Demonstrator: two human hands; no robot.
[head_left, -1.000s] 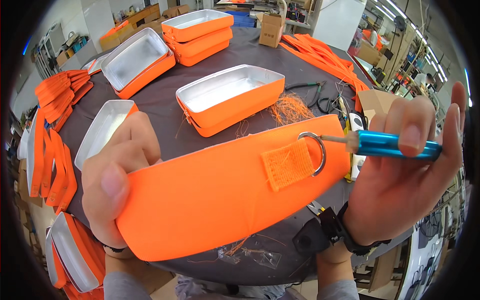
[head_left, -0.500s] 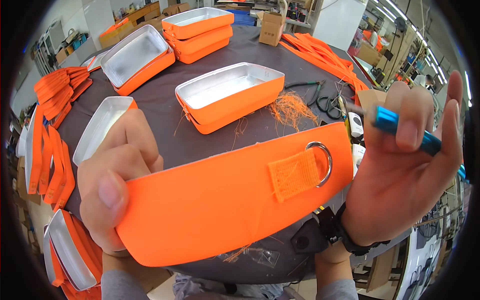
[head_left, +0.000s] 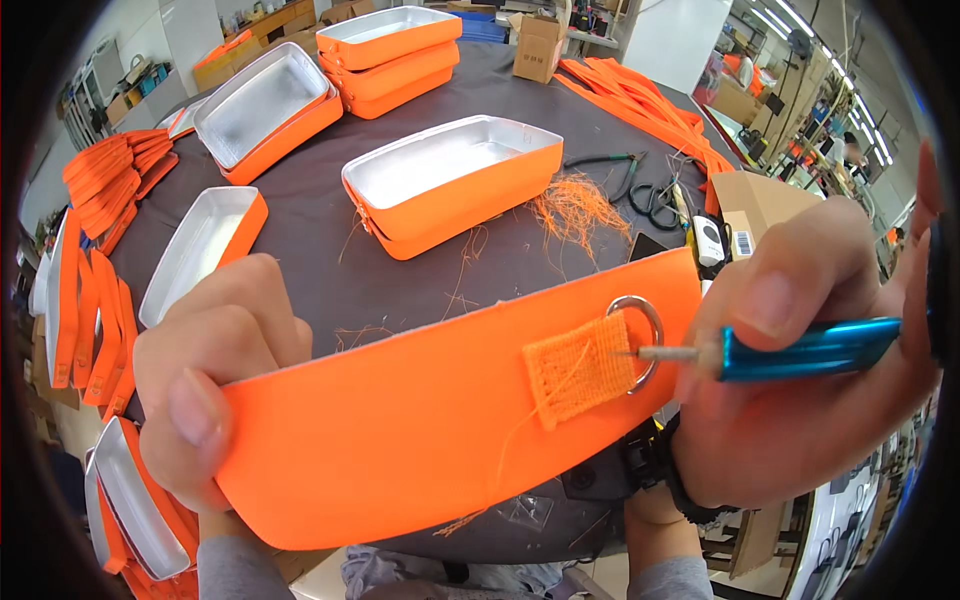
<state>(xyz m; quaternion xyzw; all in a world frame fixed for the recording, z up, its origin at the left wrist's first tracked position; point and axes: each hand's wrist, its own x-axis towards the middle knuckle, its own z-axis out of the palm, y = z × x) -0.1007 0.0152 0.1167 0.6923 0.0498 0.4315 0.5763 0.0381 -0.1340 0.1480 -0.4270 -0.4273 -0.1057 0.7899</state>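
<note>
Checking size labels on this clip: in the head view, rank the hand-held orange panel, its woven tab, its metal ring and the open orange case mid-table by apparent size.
1. Orange panel
2. Open orange case
3. Woven tab
4. Metal ring, a thin outline

The panel is nearer the camera, so its true size against the case is unsure.

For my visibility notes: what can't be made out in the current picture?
Head view:
Back of the orange piece: turned away.
Fingertips of the left hand: behind that piece.
Tip of the blue-handled tool: too fine to tell whether it pierces the stitched tab.
Far end of its handle: covered by the right hand, itself partly blurred.
</note>
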